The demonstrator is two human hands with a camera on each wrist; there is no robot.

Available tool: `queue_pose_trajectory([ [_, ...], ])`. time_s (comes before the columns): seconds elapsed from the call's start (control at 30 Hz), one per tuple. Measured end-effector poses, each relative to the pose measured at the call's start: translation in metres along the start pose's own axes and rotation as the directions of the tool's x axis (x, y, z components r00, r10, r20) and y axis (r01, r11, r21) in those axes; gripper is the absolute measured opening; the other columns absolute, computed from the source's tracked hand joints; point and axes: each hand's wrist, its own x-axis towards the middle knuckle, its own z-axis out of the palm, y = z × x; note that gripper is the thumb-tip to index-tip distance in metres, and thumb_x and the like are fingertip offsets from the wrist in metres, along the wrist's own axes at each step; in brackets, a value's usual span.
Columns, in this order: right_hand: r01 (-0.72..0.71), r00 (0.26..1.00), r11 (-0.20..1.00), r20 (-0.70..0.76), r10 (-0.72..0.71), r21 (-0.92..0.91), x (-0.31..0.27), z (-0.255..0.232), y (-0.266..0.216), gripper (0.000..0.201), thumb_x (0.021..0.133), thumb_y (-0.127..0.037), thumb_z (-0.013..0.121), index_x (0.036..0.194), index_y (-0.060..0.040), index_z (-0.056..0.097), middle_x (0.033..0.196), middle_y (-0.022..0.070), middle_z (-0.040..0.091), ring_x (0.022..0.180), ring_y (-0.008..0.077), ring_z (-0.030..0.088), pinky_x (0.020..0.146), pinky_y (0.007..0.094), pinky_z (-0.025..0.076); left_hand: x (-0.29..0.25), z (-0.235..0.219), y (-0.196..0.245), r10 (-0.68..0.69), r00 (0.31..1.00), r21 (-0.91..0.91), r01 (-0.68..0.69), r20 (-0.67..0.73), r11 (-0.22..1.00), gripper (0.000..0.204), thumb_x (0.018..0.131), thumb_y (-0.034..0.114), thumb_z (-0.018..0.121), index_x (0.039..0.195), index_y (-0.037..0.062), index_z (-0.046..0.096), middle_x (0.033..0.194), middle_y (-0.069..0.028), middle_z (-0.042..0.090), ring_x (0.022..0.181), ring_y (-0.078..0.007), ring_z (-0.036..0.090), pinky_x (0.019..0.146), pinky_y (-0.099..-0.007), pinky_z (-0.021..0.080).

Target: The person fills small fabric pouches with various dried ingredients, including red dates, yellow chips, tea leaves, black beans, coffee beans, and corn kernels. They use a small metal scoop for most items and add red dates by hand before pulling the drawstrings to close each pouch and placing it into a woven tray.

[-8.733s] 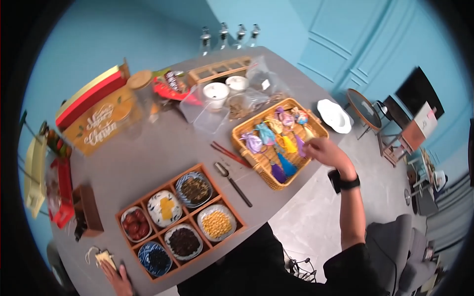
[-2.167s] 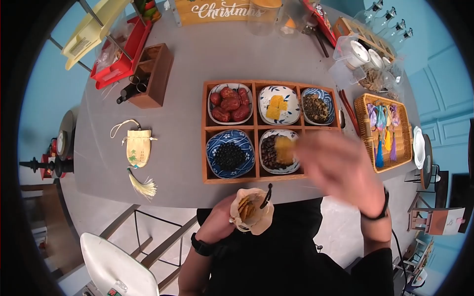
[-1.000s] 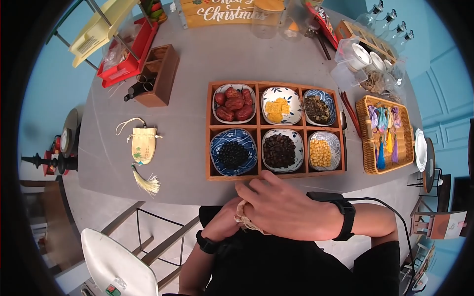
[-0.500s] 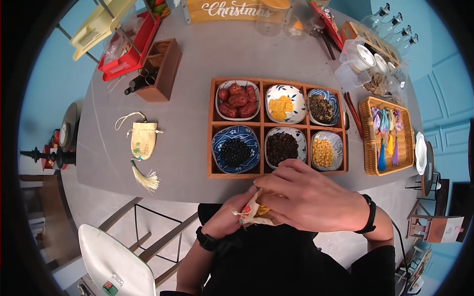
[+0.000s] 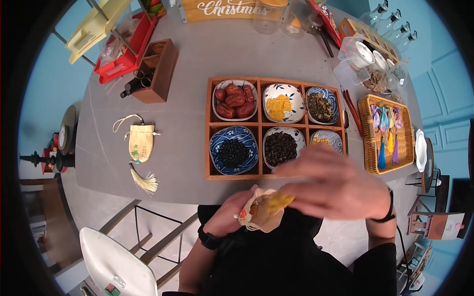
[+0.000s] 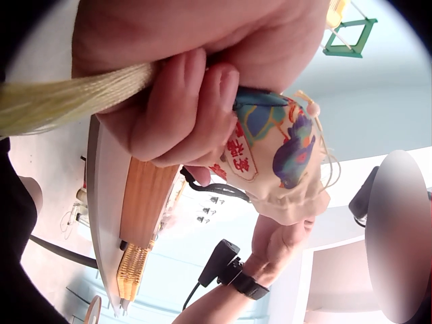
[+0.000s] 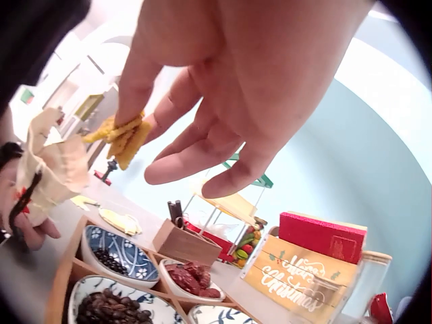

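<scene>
My left hand point(image 5: 228, 217) grips a cream drawstring pouch point(image 6: 287, 155) with a printed bird and a pale tassel point(image 6: 74, 100). The pouch mouth gapes upward in the head view, in front of my body below the tray. Just right of that mouth, my right hand point(image 5: 335, 187) pinches flat, rough yellow pieces point(image 7: 128, 140) between thumb and finger. It is blurred and partly covers the bowl of yellow kernels point(image 5: 327, 139). More yellow pieces point(image 5: 279, 107) lie in a white bowl in the divided wooden tray point(image 5: 233, 176).
The tray also has bowls of red dates point(image 5: 234, 102), black beans point(image 5: 233, 153), dark brown pieces point(image 5: 281, 148) and dried leaves point(image 5: 320, 107). A second pouch point(image 5: 141, 143) lies at left. A wicker basket point(image 5: 387, 165) of tasselled sachets and red chopsticks point(image 5: 352, 112) stand right.
Half a second ago my right fingers were at the pouch mouth; now they have drawn back right with yellow pieces between them. Earlier, my right hand reached over the wicker basket.
</scene>
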Motion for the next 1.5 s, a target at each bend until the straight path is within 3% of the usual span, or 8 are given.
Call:
queue_pose_trajectory([
  [0.2, -0.350, 0.876, 0.936, -0.366, 0.315, -0.031, 0.008, -0.022, 0.071, 0.020, 0.077, -0.006, 0.070, 0.095, 0.0024, 0.069, 0.099, 0.0155, 0.067, 0.087, 0.0324, 0.064, 0.076, 0.0385, 0.052, -0.005, -0.007, -0.008, -0.155, 0.988, -0.071, 0.155, 0.004, 0.985, 0.056, 0.076, 0.021, 0.080, 0.126, 0.0095, 0.056, 0.119, -0.0053, 0.060, 0.112, -0.0198, 0.059, 0.098, -0.0324, 0.046],
  [0.43, -0.323, 0.929, 0.756, -0.345, 0.137, -0.569, 0.019, 0.018, 0.119, 0.018, 0.074, -0.009, 0.070, 0.091, -0.0022, 0.068, 0.103, 0.0082, 0.062, 0.102, 0.0258, 0.054, 0.089, 0.0374, 0.041, -0.011, 0.000, -0.001, -0.112, 0.993, -0.142, 0.105, -0.047, 0.984, 0.038, 0.088, 0.018, 0.068, 0.123, 0.0068, 0.057, 0.116, -0.0071, 0.061, 0.107, -0.0218, 0.060, 0.095, -0.0321, 0.046],
  [0.67, -0.230, 0.928, 0.908, -0.359, 0.096, -0.351, 0.013, 0.010, 0.051, 0.014, 0.073, -0.011, 0.071, 0.084, -0.0028, 0.068, 0.108, 0.0100, 0.060, 0.101, 0.0281, 0.055, 0.086, 0.0394, 0.044, -0.009, -0.006, -0.001, -0.168, 0.985, -0.069, 0.170, 0.034, 0.983, 0.028, 0.097, 0.017, 0.059, 0.121, 0.0029, 0.058, 0.114, -0.0097, 0.061, 0.106, -0.0199, 0.060, 0.094, -0.0313, 0.046],
  [0.87, 0.090, 0.995, 0.993, 0.035, -0.088, -0.072, 0.009, 0.039, -0.020, 0.010, 0.069, -0.015, 0.070, 0.078, -0.0105, 0.070, 0.126, 0.0140, 0.055, 0.115, 0.0294, 0.052, 0.098, 0.0448, 0.041, -0.002, -0.002, 0.001, -0.071, 0.996, -0.357, 0.086, 0.057, 0.930, 0.037, 0.092, 0.014, 0.062, 0.127, 0.0019, 0.056, 0.122, -0.0125, 0.058, 0.113, -0.0232, 0.057, 0.097, -0.0336, 0.045],
  [0.97, 0.092, 0.983, 0.934, 0.183, -0.030, -0.345, 0.016, 0.060, -0.024, 0.018, 0.074, -0.024, 0.066, 0.078, -0.0068, 0.070, 0.129, 0.0144, 0.052, 0.120, 0.0276, 0.046, 0.105, 0.0470, 0.034, -0.003, -0.002, 0.008, -0.041, 0.999, 0.216, 0.034, 0.031, 0.976, 0.040, 0.094, 0.014, 0.059, 0.131, 0.0005, 0.053, 0.131, -0.0122, 0.053, 0.118, -0.0210, 0.054, 0.098, -0.0322, 0.045],
  [1.07, 0.120, 0.962, 0.930, 0.271, -0.023, -0.347, 0.018, 0.063, -0.020, 0.021, 0.078, -0.022, 0.061, 0.087, -0.0061, 0.072, 0.122, 0.0157, 0.056, 0.116, 0.0281, 0.049, 0.108, 0.0468, 0.033, -0.002, 0.006, -0.009, -0.341, 0.939, -0.432, 0.325, 0.044, 0.841, 0.044, 0.093, 0.015, 0.060, 0.134, 0.0011, 0.051, 0.135, -0.0132, 0.050, 0.121, -0.0231, 0.052, 0.100, -0.0333, 0.044],
  [1.23, 0.134, 0.976, 0.943, 0.203, -0.074, -0.303, 0.014, 0.073, -0.013, 0.021, 0.077, -0.023, 0.063, 0.084, -0.0059, 0.072, 0.119, 0.0146, 0.056, 0.115, 0.0278, 0.050, 0.110, 0.0487, 0.032, -0.007, -0.003, -0.010, -0.049, 0.998, 0.251, 0.036, 0.048, 0.967, 0.046, 0.090, 0.020, 0.064, 0.133, 0.0080, 0.052, 0.135, -0.0173, 0.049, 0.124, -0.0313, 0.050, 0.103, -0.0378, 0.042],
  [1.5, 0.099, 0.974, 0.971, 0.220, -0.050, -0.216, 0.009, 0.071, -0.014, 0.017, 0.077, -0.019, 0.062, 0.081, -0.0056, 0.070, 0.114, 0.0117, 0.056, 0.111, 0.0254, 0.051, 0.112, 0.0500, 0.029, -0.005, 0.001, -0.006, -0.148, 0.988, 0.193, 0.138, 0.040, 0.972, 0.044, 0.091, 0.020, 0.062, 0.132, 0.0066, 0.053, 0.132, -0.0168, 0.051, 0.122, -0.0310, 0.051, 0.102, -0.0376, 0.042],
])
